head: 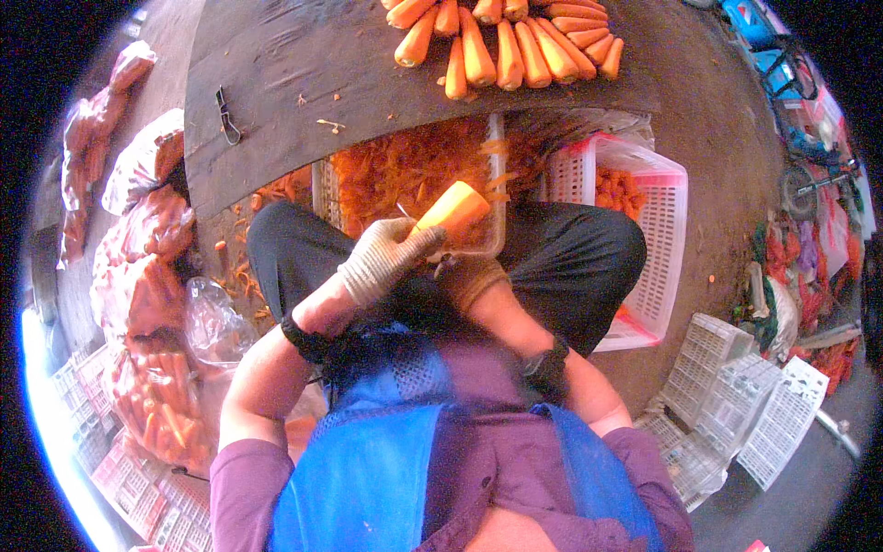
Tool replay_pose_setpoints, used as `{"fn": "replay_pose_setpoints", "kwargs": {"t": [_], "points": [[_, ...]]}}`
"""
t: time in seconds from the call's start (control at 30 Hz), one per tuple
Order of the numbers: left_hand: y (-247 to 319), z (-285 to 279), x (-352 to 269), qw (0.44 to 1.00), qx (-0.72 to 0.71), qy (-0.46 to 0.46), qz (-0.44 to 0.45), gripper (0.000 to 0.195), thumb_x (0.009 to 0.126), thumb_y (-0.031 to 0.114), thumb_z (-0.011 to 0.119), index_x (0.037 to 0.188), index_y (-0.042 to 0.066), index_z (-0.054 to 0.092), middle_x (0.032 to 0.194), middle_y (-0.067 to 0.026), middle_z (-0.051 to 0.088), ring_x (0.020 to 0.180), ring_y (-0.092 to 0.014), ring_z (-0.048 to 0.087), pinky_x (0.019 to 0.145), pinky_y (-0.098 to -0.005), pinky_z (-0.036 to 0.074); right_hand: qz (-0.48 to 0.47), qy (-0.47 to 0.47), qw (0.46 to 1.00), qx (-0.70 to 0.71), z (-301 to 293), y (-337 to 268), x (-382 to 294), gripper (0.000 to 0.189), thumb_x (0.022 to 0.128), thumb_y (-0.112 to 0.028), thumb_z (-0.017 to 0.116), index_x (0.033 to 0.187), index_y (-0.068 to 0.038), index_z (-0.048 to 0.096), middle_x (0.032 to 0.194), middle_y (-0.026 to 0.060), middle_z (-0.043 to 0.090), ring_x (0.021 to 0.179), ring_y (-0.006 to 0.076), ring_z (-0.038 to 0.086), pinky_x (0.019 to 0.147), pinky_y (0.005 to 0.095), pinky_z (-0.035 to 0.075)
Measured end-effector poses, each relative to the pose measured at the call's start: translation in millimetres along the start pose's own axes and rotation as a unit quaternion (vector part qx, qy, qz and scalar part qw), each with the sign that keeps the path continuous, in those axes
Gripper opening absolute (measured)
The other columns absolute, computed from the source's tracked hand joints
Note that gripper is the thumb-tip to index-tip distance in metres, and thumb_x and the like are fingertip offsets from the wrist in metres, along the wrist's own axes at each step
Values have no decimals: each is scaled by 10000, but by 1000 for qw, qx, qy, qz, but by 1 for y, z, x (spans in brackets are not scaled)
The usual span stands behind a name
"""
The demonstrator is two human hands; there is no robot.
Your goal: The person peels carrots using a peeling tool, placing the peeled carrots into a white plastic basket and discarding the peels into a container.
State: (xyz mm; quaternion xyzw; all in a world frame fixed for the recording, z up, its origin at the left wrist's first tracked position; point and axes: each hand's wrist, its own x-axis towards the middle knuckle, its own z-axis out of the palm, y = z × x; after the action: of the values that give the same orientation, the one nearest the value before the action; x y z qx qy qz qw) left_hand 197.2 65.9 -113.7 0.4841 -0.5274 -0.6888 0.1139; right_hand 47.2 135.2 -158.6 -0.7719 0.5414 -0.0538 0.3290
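My left hand (386, 259), in a pale knitted glove, grips a thick carrot (455, 210) with a smooth, bright surface. The carrot tilts up to the right above a crate of orange peelings (407, 172). A thin metal piece (403, 208) shows beside the left hand; I cannot tell what it belongs to. My right hand (472, 276), in a browner glove, is curled just below the carrot's near end. Dark shapes show at its fingers, but whether it holds a tool is unclear. Blurred peel strips (495, 181) appear at the crate's right rim.
Several carrots (510, 55) lie in rows on a dark board (296, 90), with a peeler-like tool (226, 117) at its left. A pink-white crate (662, 262) beside my right knee holds carrot pieces (617, 193). Bagged carrots (155, 407) line the left; white crates (710, 366) stand right.
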Motion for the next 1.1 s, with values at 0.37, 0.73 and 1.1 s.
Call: {"fn": "replay_pose_setpoints", "kwargs": {"t": [0.37,0.73,1.1], "points": [[-52,-20,22,981,137,128,44,267,741,83,687,969,-3,578,842,-40,627,771,-132,565,696,-287,479,162,3,979,124,-25,-13,-20,295,853,-225,415,1017,-94,623,1050,173,616,1007,336,559,904,441,426],[-26,36,9,972,151,74,166,347,729,228,735,947,15,569,826,-155,644,742,-256,630,652,-351,501,195,293,883,311,-61,13,-45,413,815,-248,616,1137,-11,514,835,100,586,734,214,583,699,328,501],[37,136,-19,792,472,-258,288,151,825,115,510,952,34,528,836,-200,595,756,-351,613,627,-393,508,190,322,809,453,-82,45,-84,352,801,-354,635,927,-28,590,840,101,614,753,173,569,698,329,472]]}}
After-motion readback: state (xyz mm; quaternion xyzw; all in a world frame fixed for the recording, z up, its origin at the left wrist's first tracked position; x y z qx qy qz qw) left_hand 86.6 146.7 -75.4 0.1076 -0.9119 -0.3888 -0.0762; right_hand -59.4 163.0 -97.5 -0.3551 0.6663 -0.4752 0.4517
